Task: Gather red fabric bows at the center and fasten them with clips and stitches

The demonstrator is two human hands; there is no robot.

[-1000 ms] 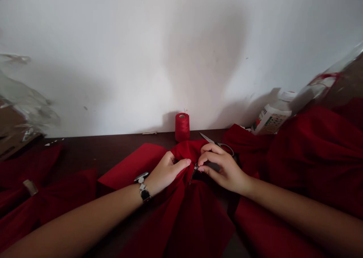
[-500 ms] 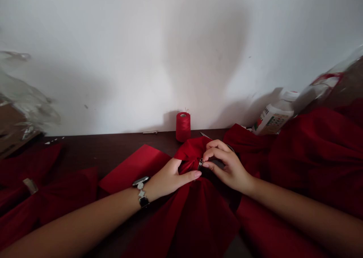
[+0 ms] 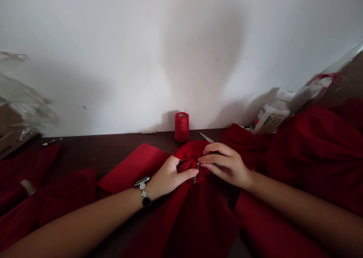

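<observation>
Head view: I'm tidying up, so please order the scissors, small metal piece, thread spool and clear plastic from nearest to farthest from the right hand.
1. Small metal piece: at the fingertips of the right hand.
2. Scissors: partly hidden behind that hand.
3. Thread spool: upright, beyond and to the left.
4. Clear plastic: at the view's far left.

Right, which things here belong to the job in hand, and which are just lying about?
Likely part of the job:
gathered red cloth, held by the left hand
small metal piece at its gathers, at the fingertips of the right hand
perhaps the red thread spool and scissors, in neither hand

Apparently just lying about:
labelled bottle
clear plastic at far left
</observation>
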